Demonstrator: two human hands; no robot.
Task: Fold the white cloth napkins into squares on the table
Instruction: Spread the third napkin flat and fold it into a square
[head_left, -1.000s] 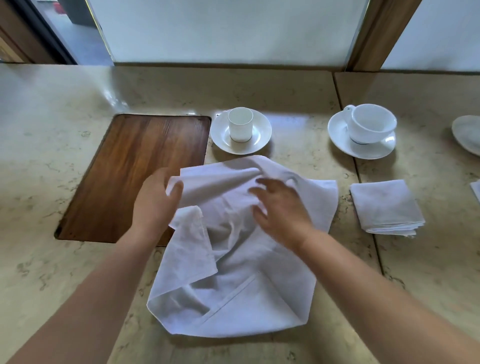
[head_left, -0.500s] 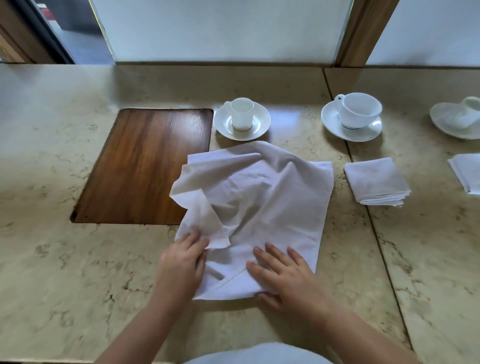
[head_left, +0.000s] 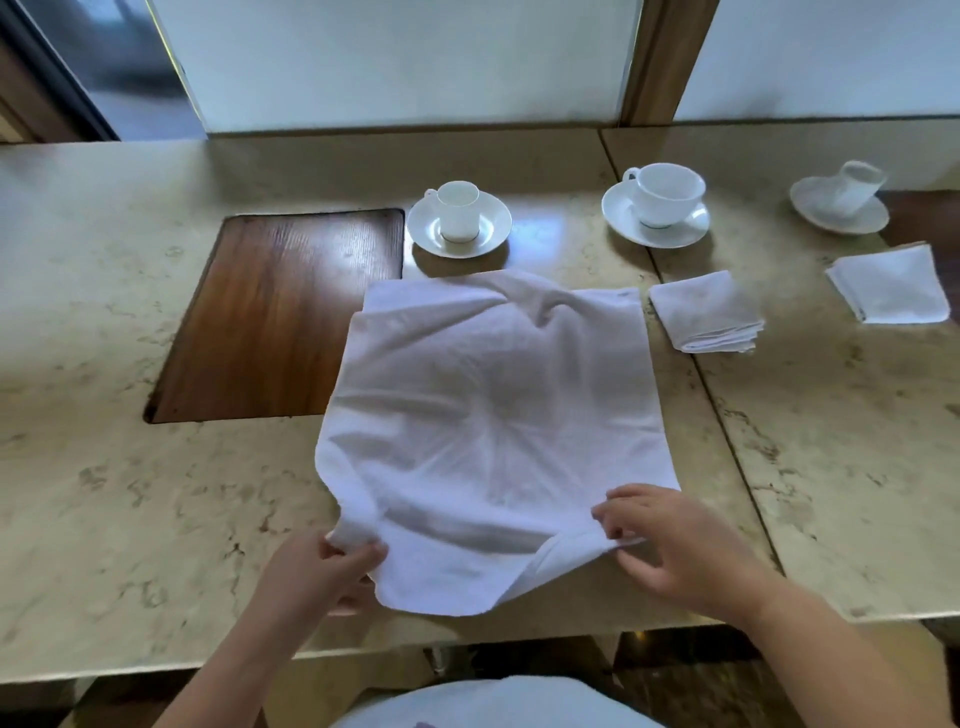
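A large white cloth napkin lies spread and wrinkled on the marble table in front of me. My left hand pinches its near left corner. My right hand pinches its near right corner, lifting the edge a little. The near edge sags between the two hands. Two folded white napkins lie to the right: one beside the spread cloth, another farther right.
A dark wooden inlay sits left of the cloth. Behind it stand a small cup on a saucer, a larger cup on a saucer and a third cup and saucer at far right. The table's front edge runs just under my hands.
Both hands moved from the far part of the cloth to its near edge and took hold of the near corners. The crumpled napkin is now spread out flatter.
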